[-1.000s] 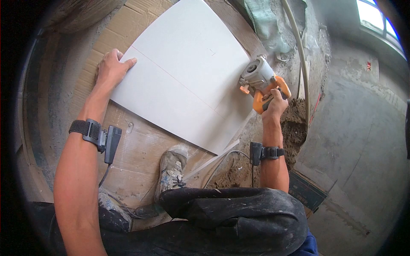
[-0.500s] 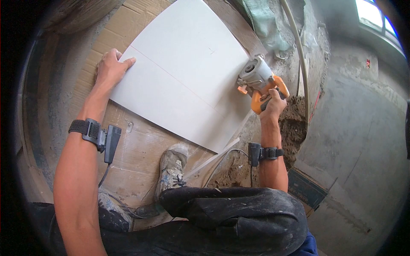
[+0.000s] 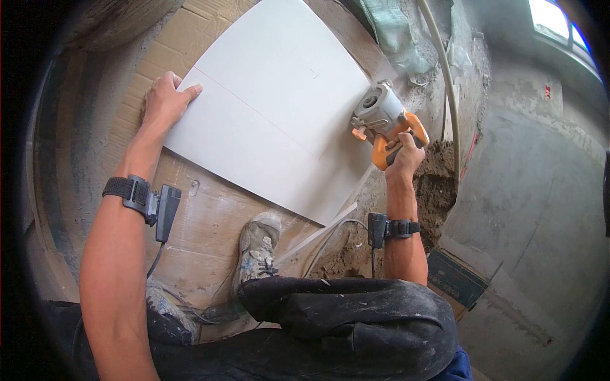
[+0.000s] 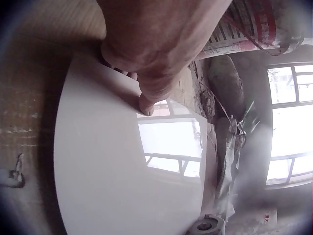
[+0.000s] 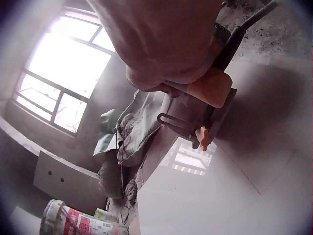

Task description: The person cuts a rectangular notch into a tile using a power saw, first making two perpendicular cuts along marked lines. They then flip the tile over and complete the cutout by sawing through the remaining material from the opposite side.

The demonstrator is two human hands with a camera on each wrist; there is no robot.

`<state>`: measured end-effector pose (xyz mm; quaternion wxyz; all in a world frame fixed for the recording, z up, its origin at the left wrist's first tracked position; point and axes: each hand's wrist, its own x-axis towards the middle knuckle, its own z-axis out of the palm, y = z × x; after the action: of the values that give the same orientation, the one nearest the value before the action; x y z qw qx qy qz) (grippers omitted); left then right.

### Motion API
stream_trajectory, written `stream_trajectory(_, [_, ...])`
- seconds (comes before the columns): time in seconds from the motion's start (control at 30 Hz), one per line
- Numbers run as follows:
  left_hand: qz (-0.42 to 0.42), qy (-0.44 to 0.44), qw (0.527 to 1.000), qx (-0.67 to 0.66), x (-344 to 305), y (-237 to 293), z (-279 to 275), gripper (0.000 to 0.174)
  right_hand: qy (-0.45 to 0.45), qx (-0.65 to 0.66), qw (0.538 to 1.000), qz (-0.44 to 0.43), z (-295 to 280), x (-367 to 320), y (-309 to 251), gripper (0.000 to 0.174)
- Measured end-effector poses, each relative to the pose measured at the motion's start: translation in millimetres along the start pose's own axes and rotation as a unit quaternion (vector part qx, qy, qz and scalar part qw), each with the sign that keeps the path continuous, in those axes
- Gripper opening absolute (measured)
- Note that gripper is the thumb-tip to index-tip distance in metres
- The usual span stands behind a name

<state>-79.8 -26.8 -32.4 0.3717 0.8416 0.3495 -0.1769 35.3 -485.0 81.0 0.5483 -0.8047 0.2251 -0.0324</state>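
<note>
A large white glossy tile (image 3: 273,127) lies over cardboard, with a thin reddish line drawn across it. My left hand (image 3: 166,105) grips its left edge, thumb on the top face and fingers at the rim; the left wrist view shows this hand (image 4: 156,58) close over the reflective surface. With my right hand (image 3: 405,159) I hold the orange handle of a grey and orange handheld tile saw (image 3: 380,108) at the tile's right edge. An orange knob (image 5: 203,137) on the saw shows in the right wrist view. The saw's blade is hidden.
Cardboard (image 3: 210,216) covers the floor beneath. My dusty shoe (image 3: 257,247) stands near the tile's front corner. Beyond the saw are a hose (image 3: 445,70), greenish sheeting (image 3: 394,38) and a sand heap (image 3: 438,184). A bucket (image 5: 83,223) shows in the right wrist view.
The saw and my right hand have shifted very slightly left along the tile's right side. My left hand keeps its place on the tile.
</note>
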Motion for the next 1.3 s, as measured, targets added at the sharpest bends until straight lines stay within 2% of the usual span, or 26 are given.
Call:
stream_trajectory(0.3, [0.001, -0.001, 1.0, 0.006, -3.1, 4.0, -2.7, 0.057, 0.025, -0.012, 1.0, 0.011, -0.7, -3.0, 2.6, 0.04])
stream_trajectory(0.73, [0.008, -0.01, 1.0, 0.008, -1.8, 3.0, -1.4, 0.055, 0.016, -0.018, 0.999, 0.031, -0.6, -22.2, -5.6, 0.036])
stream_trajectory(1.0, [-0.001, -0.008, 1.0, 0.003, -4.9, 5.9, -1.7, 0.057, 0.026, -0.009, 1.0, 0.011, -4.0, -24.8, -0.1, 0.019])
stream_trajectory(1.13, [-0.001, -0.014, 1.0, 0.002, -3.1, 5.4, -0.5, 0.058, 0.022, -0.017, 0.999, 0.019, -6.4, -24.0, 0.6, 0.023])
stream_trajectory(1.3, [0.009, -0.002, 1.0, 0.009, -3.1, 5.4, -0.1, 0.057, 0.04, -0.017, 0.999, 0.025, -9.9, -21.1, 6.1, 0.036])
